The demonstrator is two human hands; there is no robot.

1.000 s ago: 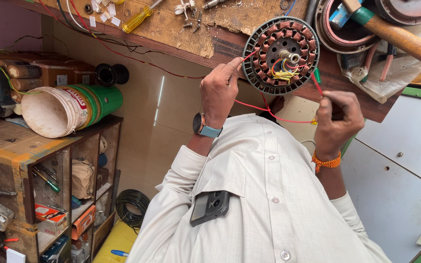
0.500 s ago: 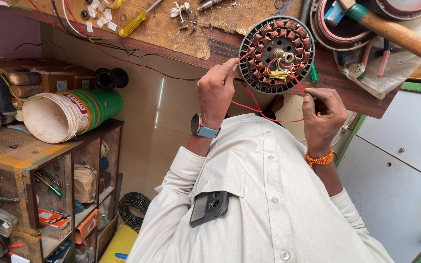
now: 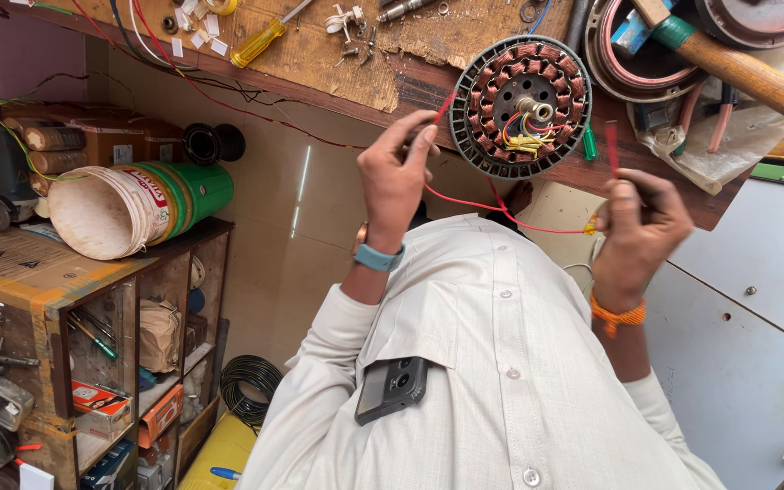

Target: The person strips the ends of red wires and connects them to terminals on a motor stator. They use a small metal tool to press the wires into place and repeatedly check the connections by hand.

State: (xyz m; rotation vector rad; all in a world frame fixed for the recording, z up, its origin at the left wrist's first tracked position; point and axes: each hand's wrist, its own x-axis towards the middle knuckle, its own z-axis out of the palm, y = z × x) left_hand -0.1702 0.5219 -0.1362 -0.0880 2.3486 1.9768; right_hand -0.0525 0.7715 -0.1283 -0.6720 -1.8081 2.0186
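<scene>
A round motor stator (image 3: 501,82) with copper windings and coloured leads lies on the wooden workbench (image 3: 356,63). My left hand (image 3: 396,172), with a watch on its wrist, pinches a red probe tip (image 3: 444,107) against the stator's left rim. My right hand (image 3: 641,227), an orange thread around its wrist, grips a second red probe (image 3: 611,150) that points up just right of the stator. A thin red wire (image 3: 501,213) sags between the two hands.
A wooden-handled hammer (image 3: 755,77), a yellow screwdriver (image 3: 260,44) and small screws lie on the bench. A white and green bucket (image 3: 138,209) rests on its side on a cluttered shelf unit (image 3: 56,272). Black cable coil (image 3: 251,386) below; white cabinet (image 3: 755,308) right; phone (image 3: 392,388) in shirt pocket.
My right hand has drawn its probe back from the stator's windings to just beyond its right rim. My left hand stays at the left rim.
</scene>
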